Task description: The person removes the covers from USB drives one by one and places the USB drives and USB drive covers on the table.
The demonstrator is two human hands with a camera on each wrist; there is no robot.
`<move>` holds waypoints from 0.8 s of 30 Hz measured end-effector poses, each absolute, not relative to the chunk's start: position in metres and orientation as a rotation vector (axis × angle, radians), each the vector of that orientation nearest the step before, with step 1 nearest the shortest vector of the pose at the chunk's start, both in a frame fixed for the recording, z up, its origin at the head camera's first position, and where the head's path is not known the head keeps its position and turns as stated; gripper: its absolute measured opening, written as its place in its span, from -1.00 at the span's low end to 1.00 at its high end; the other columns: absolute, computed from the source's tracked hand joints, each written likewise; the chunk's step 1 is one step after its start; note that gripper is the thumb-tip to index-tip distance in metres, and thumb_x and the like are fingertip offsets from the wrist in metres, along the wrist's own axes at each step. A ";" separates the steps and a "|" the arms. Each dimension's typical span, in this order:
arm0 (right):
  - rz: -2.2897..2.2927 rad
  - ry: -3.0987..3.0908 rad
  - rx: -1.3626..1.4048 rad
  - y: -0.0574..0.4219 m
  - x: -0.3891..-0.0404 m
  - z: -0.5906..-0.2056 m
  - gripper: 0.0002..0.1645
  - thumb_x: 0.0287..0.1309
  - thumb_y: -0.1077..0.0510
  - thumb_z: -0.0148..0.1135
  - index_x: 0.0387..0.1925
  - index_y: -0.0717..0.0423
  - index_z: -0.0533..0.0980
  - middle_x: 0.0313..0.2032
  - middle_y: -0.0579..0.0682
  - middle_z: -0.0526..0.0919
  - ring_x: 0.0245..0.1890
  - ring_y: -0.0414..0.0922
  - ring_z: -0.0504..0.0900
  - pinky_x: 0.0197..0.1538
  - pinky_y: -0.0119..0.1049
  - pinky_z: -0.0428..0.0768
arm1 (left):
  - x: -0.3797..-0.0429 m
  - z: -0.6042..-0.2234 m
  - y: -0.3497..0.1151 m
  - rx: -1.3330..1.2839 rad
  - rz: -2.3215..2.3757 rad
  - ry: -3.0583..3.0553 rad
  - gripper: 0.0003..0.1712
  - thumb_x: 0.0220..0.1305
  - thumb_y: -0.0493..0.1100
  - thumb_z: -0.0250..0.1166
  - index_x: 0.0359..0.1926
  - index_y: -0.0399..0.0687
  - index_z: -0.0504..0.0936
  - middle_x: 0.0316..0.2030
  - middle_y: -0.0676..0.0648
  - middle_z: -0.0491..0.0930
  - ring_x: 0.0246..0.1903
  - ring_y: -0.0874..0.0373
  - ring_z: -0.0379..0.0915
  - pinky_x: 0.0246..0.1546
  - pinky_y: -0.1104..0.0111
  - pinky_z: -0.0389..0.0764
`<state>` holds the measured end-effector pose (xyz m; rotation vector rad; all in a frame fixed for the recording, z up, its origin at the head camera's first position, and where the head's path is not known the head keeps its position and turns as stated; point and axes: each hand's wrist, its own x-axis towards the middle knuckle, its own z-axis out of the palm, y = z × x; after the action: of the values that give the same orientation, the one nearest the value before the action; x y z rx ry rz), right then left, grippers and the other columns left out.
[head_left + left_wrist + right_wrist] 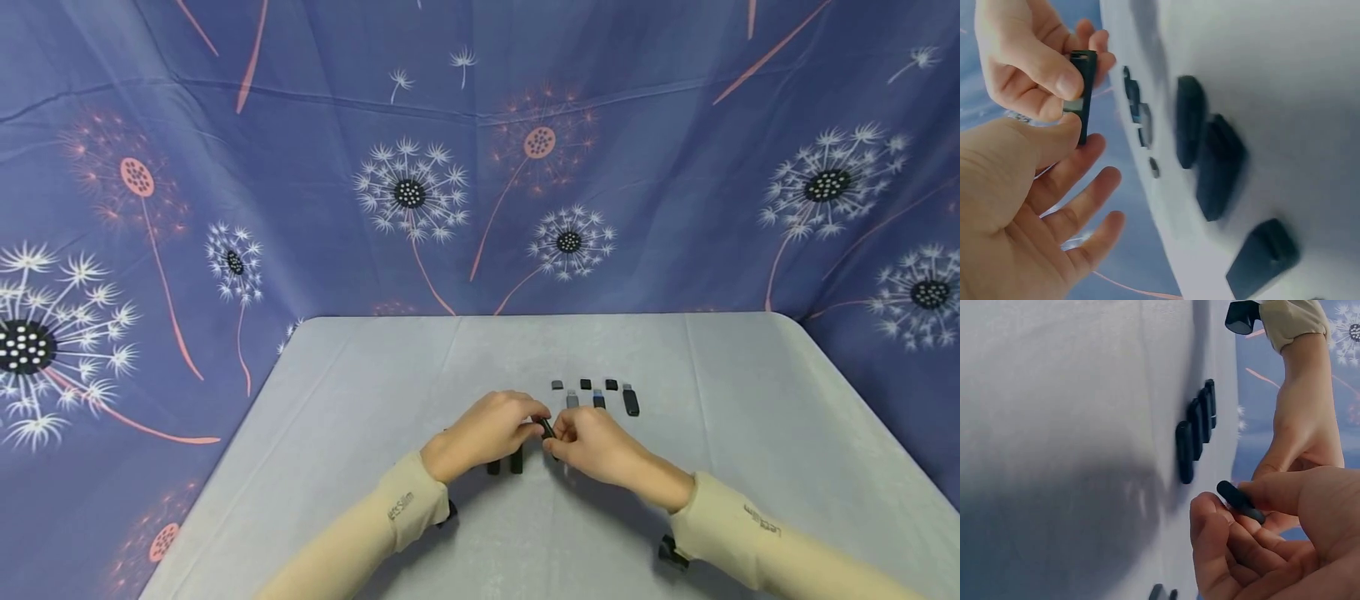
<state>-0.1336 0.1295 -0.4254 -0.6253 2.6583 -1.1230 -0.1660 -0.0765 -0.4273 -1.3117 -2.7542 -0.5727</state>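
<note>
Above the table, both hands meet at one black USB stick (548, 428). The left hand (491, 429) pinches one end of it between thumb and index finger, its other fingers spread in the left wrist view. From the other side the right hand (600, 446) grips it with thumb and curled fingers. A lighter patch shows on the face of the held stick (1089, 81) beside the thumbs. Below the left hand lie several more black sticks (1185, 453) side by side, partly hidden by that hand in the head view.
Beyond the hands, a grey USB drive (572, 400), a black one with a blue plug (598, 402) and a larger black one (631, 401) lie uncapped. Three small caps (586, 384) sit behind them. A patterned cloth (480, 167) hangs behind the pale table (360, 375).
</note>
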 end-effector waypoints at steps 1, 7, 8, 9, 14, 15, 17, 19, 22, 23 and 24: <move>-1.126 2.662 -0.631 0.129 -0.133 -0.423 -0.73 0.30 0.16 0.37 -0.51 0.07 0.51 -0.62 -0.18 0.56 -0.68 -0.30 0.42 -0.60 -0.43 0.38 | -0.165 -0.425 -0.077 -1.303 -0.593 -2.756 -0.74 0.43 -0.17 0.34 0.08 -0.09 0.74 -0.06 0.00 0.76 -0.11 0.20 0.70 -0.08 0.53 0.63; -1.176 2.641 -0.626 0.129 -0.126 -0.410 -0.88 0.35 0.18 0.33 -0.35 0.07 0.60 -0.59 -0.09 0.64 -0.68 -0.24 0.53 -0.61 -0.38 0.47 | -0.155 -0.412 -0.081 -1.257 -0.785 -2.766 -0.71 0.46 -0.19 0.31 0.13 -0.09 0.72 -0.06 -0.01 0.75 -0.19 0.31 0.63 -0.19 0.62 0.58; -1.194 2.635 -0.622 0.130 -0.125 -0.408 -0.90 0.35 0.18 0.32 -0.33 0.07 0.61 -0.59 -0.08 0.64 -0.68 -0.23 0.54 -0.60 -0.37 0.48 | -0.152 -0.409 -0.082 -1.246 -0.829 -2.761 -0.70 0.46 -0.18 0.30 0.14 -0.09 0.72 -0.06 -0.01 0.74 -0.20 0.32 0.62 -0.20 0.61 0.59; -1.212 2.630 -0.619 0.130 -0.123 -0.405 -0.91 0.36 0.17 0.32 -0.31 0.07 0.61 -0.58 -0.09 0.65 -0.67 -0.22 0.55 -0.60 -0.36 0.49 | -0.151 -0.407 -0.083 -1.232 -0.876 -2.751 -0.70 0.47 -0.18 0.29 0.15 -0.09 0.71 -0.06 -0.01 0.74 -0.20 0.33 0.61 -0.20 0.60 0.60; -1.316 2.619 -0.624 0.129 -0.117 -0.395 -0.92 0.36 0.13 0.34 -0.25 0.05 0.64 -0.51 -0.16 0.66 -0.61 -0.24 0.58 -0.55 -0.34 0.55 | -0.141 -0.396 -0.090 -1.163 -1.112 -2.666 -0.72 0.47 -0.17 0.30 0.12 -0.08 0.73 -0.08 0.02 0.74 -0.20 0.31 0.59 -0.12 0.38 0.65; -1.337 2.619 -0.630 0.129 -0.115 -0.393 -0.91 0.36 0.12 0.34 -0.24 0.05 0.64 -0.48 -0.16 0.67 -0.59 -0.24 0.59 -0.53 -0.34 0.57 | -0.140 -0.394 -0.091 -1.156 -1.145 -2.644 -0.73 0.47 -0.17 0.30 0.11 -0.08 0.73 -0.08 0.02 0.74 -0.19 0.31 0.59 -0.11 0.36 0.65; -1.373 2.616 -0.636 0.128 -0.112 -0.388 -0.90 0.36 0.11 0.35 -0.22 0.06 0.64 -0.45 -0.14 0.69 -0.57 -0.24 0.61 -0.51 -0.33 0.60 | -0.137 -0.390 -0.093 -1.150 -1.181 -2.606 -0.74 0.46 -0.16 0.31 0.09 -0.08 0.74 -0.10 0.04 0.74 -0.19 0.31 0.59 -0.10 0.38 0.63; -1.400 2.615 -0.639 0.128 -0.109 -0.384 -0.89 0.36 0.10 0.35 -0.21 0.06 0.65 -0.43 -0.13 0.71 -0.56 -0.24 0.62 -0.48 -0.32 0.62 | -0.134 -0.387 -0.094 -1.151 -1.198 -2.576 -0.75 0.46 -0.16 0.31 0.08 -0.07 0.74 -0.11 0.05 0.74 -0.19 0.31 0.59 -0.10 0.41 0.62; -1.423 2.612 -0.646 0.127 -0.103 -0.379 -0.89 0.36 0.09 0.36 -0.20 0.05 0.66 -0.42 -0.14 0.72 -0.55 -0.25 0.62 -0.47 -0.32 0.63 | -0.130 -0.384 -0.096 -1.157 -1.223 -2.543 -0.75 0.44 -0.17 0.33 0.08 -0.06 0.74 -0.13 0.06 0.74 -0.20 0.32 0.59 -0.10 0.43 0.62; -1.428 2.611 -0.649 0.126 -0.101 -0.378 -0.88 0.36 0.09 0.36 -0.20 0.05 0.66 -0.42 -0.15 0.72 -0.54 -0.26 0.62 -0.46 -0.32 0.63 | -0.128 -0.383 -0.097 -1.156 -1.234 -2.535 -0.75 0.44 -0.17 0.33 0.08 -0.05 0.74 -0.13 0.06 0.74 -0.20 0.33 0.59 -0.10 0.43 0.62; -1.427 2.621 -0.656 0.126 -0.100 -0.377 -0.90 0.36 0.09 0.36 -0.19 0.03 0.66 -0.42 -0.16 0.72 -0.54 -0.27 0.62 -0.46 -0.33 0.63 | -0.127 -0.383 -0.098 -1.155 -1.248 -2.529 -0.75 0.44 -0.17 0.34 0.08 -0.05 0.74 -0.14 0.06 0.73 -0.20 0.33 0.59 -0.09 0.40 0.64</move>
<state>-0.0995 0.1255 -0.3769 -0.6557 2.6207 -1.4269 -0.1268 -0.0980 -0.3825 -1.1555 -2.5289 -1.2482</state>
